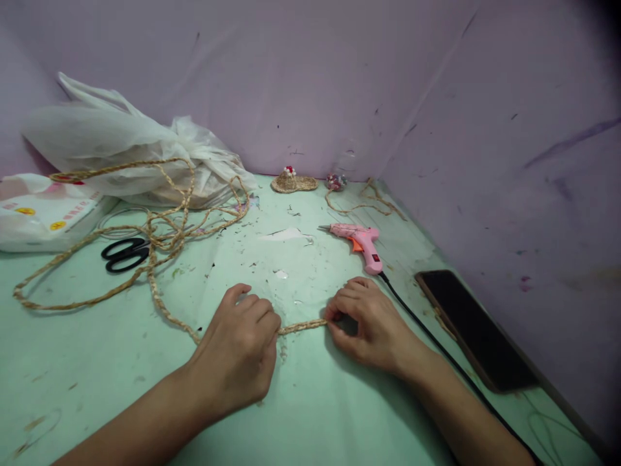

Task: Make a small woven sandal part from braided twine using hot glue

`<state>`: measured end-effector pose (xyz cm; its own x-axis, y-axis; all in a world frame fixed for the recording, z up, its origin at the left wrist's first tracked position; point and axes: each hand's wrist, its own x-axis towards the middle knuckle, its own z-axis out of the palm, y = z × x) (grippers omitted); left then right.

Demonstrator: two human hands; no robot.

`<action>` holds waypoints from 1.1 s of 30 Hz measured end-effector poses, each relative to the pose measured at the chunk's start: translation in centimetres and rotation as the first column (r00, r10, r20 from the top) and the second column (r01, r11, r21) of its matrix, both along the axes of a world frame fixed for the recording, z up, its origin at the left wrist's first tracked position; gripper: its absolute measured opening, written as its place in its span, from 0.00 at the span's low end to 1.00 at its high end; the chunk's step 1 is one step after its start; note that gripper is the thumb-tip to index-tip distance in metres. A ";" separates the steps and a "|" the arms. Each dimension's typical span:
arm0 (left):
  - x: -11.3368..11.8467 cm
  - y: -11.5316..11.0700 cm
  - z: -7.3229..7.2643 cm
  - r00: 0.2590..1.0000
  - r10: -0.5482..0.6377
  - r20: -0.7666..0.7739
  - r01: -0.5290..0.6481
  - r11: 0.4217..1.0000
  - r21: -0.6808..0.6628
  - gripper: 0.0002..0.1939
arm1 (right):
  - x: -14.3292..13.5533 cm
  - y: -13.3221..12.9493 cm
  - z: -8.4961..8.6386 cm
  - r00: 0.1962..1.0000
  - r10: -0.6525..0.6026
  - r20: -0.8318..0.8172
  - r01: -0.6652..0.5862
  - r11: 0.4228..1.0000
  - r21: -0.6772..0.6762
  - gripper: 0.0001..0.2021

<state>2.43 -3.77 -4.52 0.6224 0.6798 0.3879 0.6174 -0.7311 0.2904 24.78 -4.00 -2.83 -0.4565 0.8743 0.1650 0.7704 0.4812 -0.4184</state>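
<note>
A braided straw rope [303,325] runs between my two hands, low over the green table. My left hand [245,340] is closed around it, back of the hand up, and the rope comes out on its left side. With thumb and fingers pinched together, my right hand [363,320] grips the rope at its right end. From my left hand the rope leads back to a loose, tangled heap of loops [167,236]. Beyond my right hand lies a pink hot glue gun [356,241] with an orange trigger, its nozzle pointing left.
Black-handled scissors [126,254] lie partly under the rope loops. A white plastic bag [169,152] and a tissue pack [48,213] stand back left. A small woven slipper [294,181] and beads [336,182] sit by the wall. A phone [478,330] and black cord [436,346] lie right.
</note>
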 end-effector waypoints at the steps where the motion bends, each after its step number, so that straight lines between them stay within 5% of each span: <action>1: 0.0 0.0 0.0 1.000 0.000 0.002 0.000 1.000 0.000 0.09 | 0.0 0.0 0.1 1.000 0.008 0.007 -0.008 1.000 0.002 0.07; 22: 0.2 0.6 0.3 0.998 -0.034 -0.048 0.031 0.997 -0.068 0.09 | 0.1 -0.2 0.5 0.998 -0.026 0.063 0.022 0.998 0.065 0.05; 33: -0.4 1.1 1.7 0.997 -0.070 0.023 0.061 0.963 0.263 0.06 | 0.3 -0.6 1.0 0.976 -0.029 -0.215 0.087 0.960 0.268 0.05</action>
